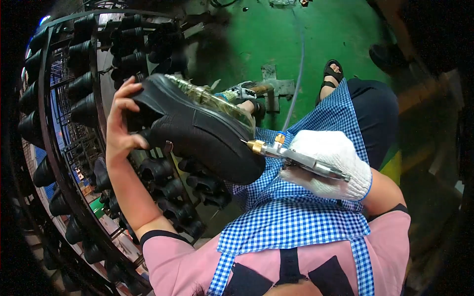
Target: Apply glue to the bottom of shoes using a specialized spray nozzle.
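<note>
My left hand (121,121) is bare and closed around the heel end of a black shoe (202,135), holding it up with its toe toward my lap. My right hand (328,160), in a white knit glove, grips a small metal spray gun (296,158) with a brass nozzle. The nozzle's tip points left at the shoe's side, close to the toe; whether it touches cannot be made out. From a fitting on top of the spray gun runs a thin see-through hose (300,64), leading away across the floor. Crumpled yellowish see-through plastic (222,106) shows just behind the shoe.
To my left stands a dark metal rack (47,98) hung with many black shoes (81,84). More black shoes (170,197) sit below my left forearm. A metal stand foot (284,88) rests on the green floor (247,39). A blue checked apron (296,222) covers my lap.
</note>
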Demonstrator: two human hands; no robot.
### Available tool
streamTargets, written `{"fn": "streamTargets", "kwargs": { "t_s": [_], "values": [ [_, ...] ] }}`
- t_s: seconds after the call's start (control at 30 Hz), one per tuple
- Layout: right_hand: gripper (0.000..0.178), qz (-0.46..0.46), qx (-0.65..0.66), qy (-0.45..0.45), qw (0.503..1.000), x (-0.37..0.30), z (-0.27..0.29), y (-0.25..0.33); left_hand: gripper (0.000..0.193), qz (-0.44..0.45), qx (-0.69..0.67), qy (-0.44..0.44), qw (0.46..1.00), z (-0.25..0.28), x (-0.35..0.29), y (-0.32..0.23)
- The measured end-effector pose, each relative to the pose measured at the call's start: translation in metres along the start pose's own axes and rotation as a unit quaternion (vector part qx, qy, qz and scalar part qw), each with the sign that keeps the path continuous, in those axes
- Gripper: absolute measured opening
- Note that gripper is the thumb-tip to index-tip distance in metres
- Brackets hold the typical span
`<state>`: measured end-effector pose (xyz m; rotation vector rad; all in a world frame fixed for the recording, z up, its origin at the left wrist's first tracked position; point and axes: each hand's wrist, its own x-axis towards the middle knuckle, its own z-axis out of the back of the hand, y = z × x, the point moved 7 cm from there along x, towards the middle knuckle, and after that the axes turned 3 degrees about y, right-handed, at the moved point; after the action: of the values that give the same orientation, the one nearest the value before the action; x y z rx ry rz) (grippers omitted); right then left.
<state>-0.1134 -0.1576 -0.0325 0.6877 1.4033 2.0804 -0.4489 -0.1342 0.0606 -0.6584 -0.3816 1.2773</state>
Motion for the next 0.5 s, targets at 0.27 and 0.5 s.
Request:
{"fn": "streamTargets", "kwargs": {
  "t_s": [0.27,0.5],
  "values": [
    [0.019,0.009,-0.039,0.024,0.999,-0.009,0.024,0.003,0.029,0.197,-0.008,-0.119,0.973,-0.015,-0.042,0.023],
    [0.020,0.003,-0.050,0.041,0.998,-0.026,0.029,0.003,0.024,0.107,0.145,-0.122,0.976,-0.028,-0.051,0.006]
  ]
}}
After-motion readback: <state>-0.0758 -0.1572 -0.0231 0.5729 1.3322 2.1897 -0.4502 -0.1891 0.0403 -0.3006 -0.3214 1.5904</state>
